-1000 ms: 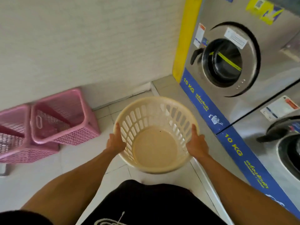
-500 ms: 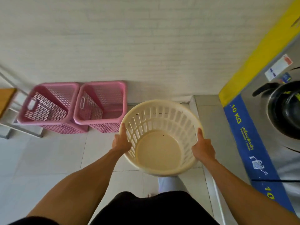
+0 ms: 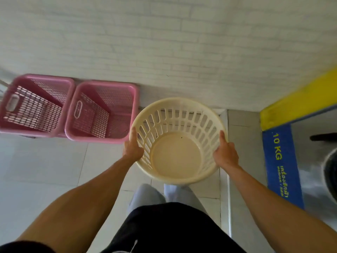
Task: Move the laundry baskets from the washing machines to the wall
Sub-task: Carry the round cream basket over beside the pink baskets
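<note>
step: carrying leg, judged near its end; round cream slotted plastic basket [image 3: 177, 141] is hanging empty above the tiled floor [image 3: 45, 165], close to the white brick wall [image 3: 164, 42]
left hand [image 3: 132, 150]: gripping the basket rim at 9 o'clock, thumb hooking inside
right hand [image 3: 226, 153]: gripping the rim at 3 o'clock, thumb over the edge
neighbours: two pink square mesh plastic baskets [image 3: 101, 110] are sitting against the wall at 10 o'clock, just beside the cream one
washer: steel washing machine with blue 10 KG strip [image 3: 280, 161] is standing at 3 o'clock
next: lowering straight down into the gap at 12 o'clock, keeping clear of the pink rim, then releasing both hands
</note>
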Action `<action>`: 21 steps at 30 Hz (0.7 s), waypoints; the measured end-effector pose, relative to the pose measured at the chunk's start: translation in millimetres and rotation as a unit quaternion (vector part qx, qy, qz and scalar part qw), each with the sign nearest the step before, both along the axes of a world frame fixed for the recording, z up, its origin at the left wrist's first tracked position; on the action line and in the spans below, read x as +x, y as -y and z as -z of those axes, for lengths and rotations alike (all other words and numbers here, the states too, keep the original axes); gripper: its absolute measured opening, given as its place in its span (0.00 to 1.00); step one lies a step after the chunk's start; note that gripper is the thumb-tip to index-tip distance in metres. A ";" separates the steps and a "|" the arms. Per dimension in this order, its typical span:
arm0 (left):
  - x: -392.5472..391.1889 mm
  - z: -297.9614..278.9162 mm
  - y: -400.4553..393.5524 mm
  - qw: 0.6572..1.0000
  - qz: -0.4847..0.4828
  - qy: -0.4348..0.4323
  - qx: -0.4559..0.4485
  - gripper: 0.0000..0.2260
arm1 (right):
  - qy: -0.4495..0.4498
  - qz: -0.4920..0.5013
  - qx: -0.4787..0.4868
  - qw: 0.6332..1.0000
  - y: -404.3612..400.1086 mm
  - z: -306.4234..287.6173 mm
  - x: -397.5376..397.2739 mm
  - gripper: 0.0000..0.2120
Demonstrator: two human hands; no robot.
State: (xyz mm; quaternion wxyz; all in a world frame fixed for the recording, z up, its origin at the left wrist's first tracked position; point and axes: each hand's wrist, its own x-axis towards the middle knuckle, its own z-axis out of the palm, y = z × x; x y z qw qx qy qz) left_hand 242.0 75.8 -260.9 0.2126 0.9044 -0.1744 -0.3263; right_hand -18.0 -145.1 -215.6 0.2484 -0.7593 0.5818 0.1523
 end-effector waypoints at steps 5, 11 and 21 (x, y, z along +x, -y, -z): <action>31.2 21.7 33.8 0.999 -0.022 -0.046 -0.012 0.48 | 0.002 -0.010 0.009 1.000 47.1 19.4 37.4 0.35; 63.5 103.8 73.8 0.998 -0.010 -0.068 0.016 0.48 | -0.009 -0.005 0.036 0.999 80.2 105.5 60.4 0.35; 123.2 257.0 111.7 0.992 -0.019 -0.126 -0.001 0.47 | 0.007 -0.003 0.024 1.000 131.9 271.3 130.4 0.35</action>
